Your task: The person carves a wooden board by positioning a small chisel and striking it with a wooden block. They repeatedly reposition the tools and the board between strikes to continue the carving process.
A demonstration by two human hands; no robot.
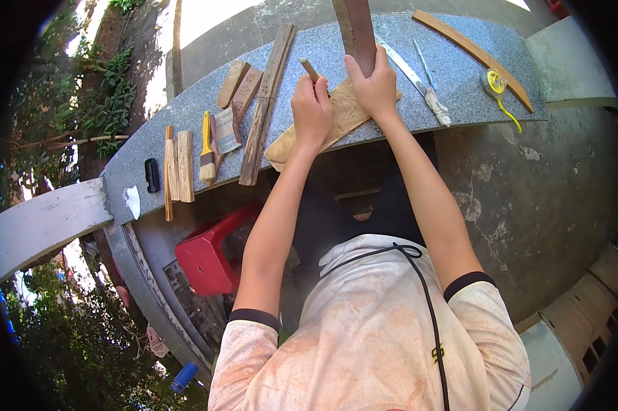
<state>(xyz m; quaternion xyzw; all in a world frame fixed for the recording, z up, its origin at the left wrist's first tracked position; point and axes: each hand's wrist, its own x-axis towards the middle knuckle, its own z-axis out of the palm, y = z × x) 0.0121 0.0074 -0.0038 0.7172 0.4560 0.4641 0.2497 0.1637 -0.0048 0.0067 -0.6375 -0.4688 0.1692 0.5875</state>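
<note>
My left hand (313, 108) is closed round a short greenish-brown stick (309, 68), whose blunt end shows above the thumb; its lower part is hidden. To the right, my right hand (373, 88) grips the near end of a long dark brown board (356, 31) that runs up out of view. Beneath both hands lies a flat light-brown piece of wood (348, 116), slanting across the table's front edge. Beside my right hand is a long pale blade (401, 66) with a white-wrapped handle (436, 108), next to a thin metal rod (424, 63).
The curved grey stone table (473, 58) also carries a weathered wooden strip (268, 103), a yellow-handled paintbrush (207, 151), several wood pieces (186, 164), a black case (151, 175), a yellow tape measure (494, 82) and a curved wooden strip (470, 51). A red stool (206, 257) stands below.
</note>
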